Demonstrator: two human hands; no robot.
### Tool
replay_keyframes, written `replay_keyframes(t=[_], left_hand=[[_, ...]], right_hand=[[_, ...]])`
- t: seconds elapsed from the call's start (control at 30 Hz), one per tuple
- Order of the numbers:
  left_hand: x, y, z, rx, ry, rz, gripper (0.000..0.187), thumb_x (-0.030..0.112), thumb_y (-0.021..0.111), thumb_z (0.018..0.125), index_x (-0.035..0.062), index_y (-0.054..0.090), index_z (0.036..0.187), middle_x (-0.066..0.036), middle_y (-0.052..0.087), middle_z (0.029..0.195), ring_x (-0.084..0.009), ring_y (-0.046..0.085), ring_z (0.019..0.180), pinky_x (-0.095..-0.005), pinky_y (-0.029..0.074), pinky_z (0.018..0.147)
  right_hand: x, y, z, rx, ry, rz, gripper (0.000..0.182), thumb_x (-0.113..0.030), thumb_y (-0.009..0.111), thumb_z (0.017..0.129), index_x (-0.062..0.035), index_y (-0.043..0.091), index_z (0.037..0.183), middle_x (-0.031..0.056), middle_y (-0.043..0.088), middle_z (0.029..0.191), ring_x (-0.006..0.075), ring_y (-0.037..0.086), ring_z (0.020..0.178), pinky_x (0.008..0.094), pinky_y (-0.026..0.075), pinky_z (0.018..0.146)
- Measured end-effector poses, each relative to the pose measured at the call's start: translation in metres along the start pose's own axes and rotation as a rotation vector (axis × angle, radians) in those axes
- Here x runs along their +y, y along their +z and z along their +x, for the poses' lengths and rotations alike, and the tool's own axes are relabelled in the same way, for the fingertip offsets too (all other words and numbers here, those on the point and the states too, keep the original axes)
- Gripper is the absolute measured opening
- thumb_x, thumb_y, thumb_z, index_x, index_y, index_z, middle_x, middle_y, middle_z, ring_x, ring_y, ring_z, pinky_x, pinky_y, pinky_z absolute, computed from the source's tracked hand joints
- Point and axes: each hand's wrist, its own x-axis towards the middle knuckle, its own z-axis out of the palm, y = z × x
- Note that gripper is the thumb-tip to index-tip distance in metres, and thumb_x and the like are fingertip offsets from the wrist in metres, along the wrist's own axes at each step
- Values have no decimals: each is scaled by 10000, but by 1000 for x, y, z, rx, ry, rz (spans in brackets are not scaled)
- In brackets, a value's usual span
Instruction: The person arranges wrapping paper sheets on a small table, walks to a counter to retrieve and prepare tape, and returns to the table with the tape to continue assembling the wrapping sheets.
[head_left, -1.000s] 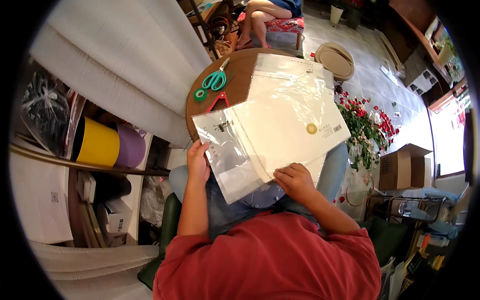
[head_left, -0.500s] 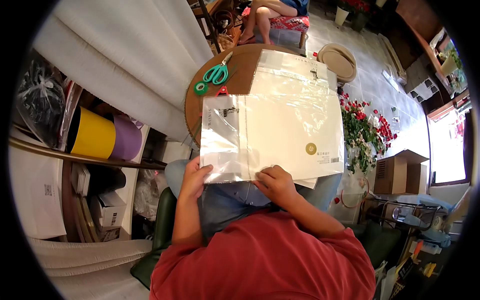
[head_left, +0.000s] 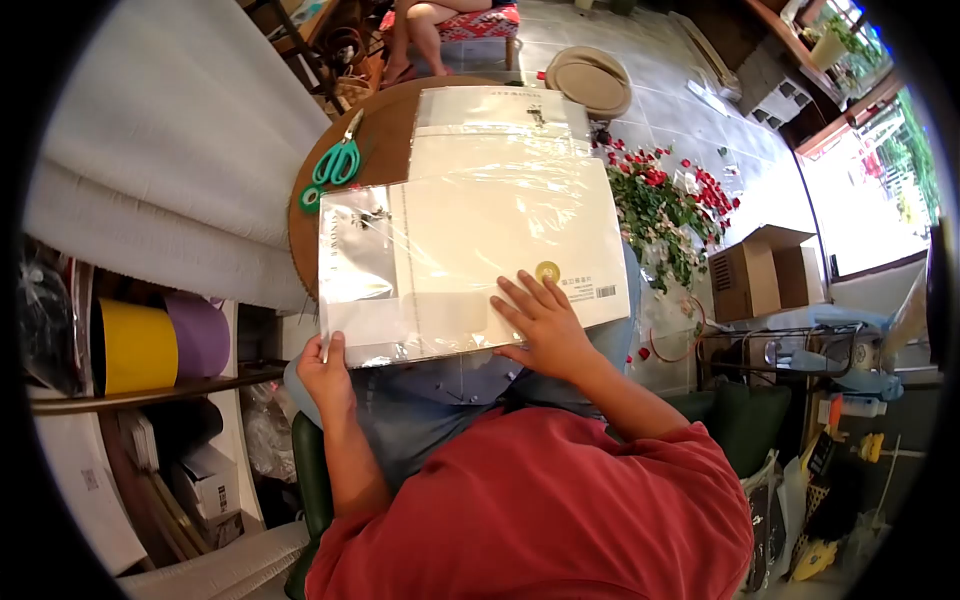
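Plastic-wrapped paper pack (head_left: pixel 500 240) lies flat, long axis sideways.

scissors (head_left: pixel 338 162): green-handled, on the round table (head_left: pixel 390 130)
tape roll (head_left: pixel 310 198): green, just beside the scissors
roses (head_left: pixel 665 205): red, on the floor
cardboard box (head_left: pixel 765 270): open, near the roses

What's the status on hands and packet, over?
Left hand pinching the near-left corner of the clear-wrapped paper packet. Right hand flat on top, fingers spread. Packet rests on lap and round table; green scissors beside it, apart.
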Motion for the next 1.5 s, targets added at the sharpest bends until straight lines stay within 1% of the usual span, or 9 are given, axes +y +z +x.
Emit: replay_keyframes(t=[0.3,0.43,0.5,0.63,0.77,0.97,1.17,1.33,1.5], left_hand=[[-1,0,33,23,60,62,172,120,679,958,-52,673,964,-15,650,873,-84,552,773,-230,460,713],[17,17,45,-70,136,63,182,120,678,965,-48,690,1035,-23,676,930,-91,595,824,-227,484,763],[50,44,29,-220,287,74,186,98,654,984,-45,696,1096,-29,696,987,-90,624,873,-228,502,802],[88,96,23,-398,489,318,152,88,674,946,-13,729,1045,-104,744,872,-125,679,743,-269,526,680],[134,146,46,-659,779,279,200,115,673,949,-25,706,1088,-93,715,839,-87,625,745,-272,505,665],[109,173,164,-391,408,-252,340,138,665,957,-16,615,1255,-110,693,1164,-155,653,1041,-294,509,894],[36,65,171,-242,574,947,372,205,742,844,-31,665,1121,-239,645,1127,-415,602,1074,-465,488,939],[16,14,146,-135,549,822,371,195,745,832,-33,659,1112,-240,639,1139,-424,604,1071,-468,487,954],[102,-49,76,300,818,463,330,29,729,840,-28,643,1153,-130,655,1075,-207,670,901,-315,546,829]], right_hand=[[36,-18,-40,81,246,-15,795,-549,759,798,-139,535,1441,148,359,1590,390,270,1488,536,240,1199],[105,16,-61,464,705,179,838,-415,800,812,14,469,1450,232,405,1534,387,344,1446,481,302,1175],[114,-8,-54,414,973,210,837,-311,818,809,66,437,1451,219,558,1370,332,571,1214,425,457,1025],[161,-5,-61,455,923,634,788,-280,850,783,93,502,1383,126,689,1050,160,637,790,300,524,684],[146,-18,-59,247,1011,1181,305,-116,676,928,96,629,1142,119,710,985,176,677,861,310,550,710],[70,23,-70,830,946,1279,224,-73,616,977,64,583,1152,124,701,950,170,668,697,288,535,597],[-10,9,-48,512,941,1348,232,-32,663,940,67,562,1125,121,681,844,187,666,557,244,455,408],[-21,17,-35,426,964,1309,277,-95,684,944,34,569,1160,119,690,858,178,658,562,249,444,417],[-25,25,-35,262,1043,1425,286,-231,669,974,-47,564,1166,113,693,866,170,652,582,246,431,431]])
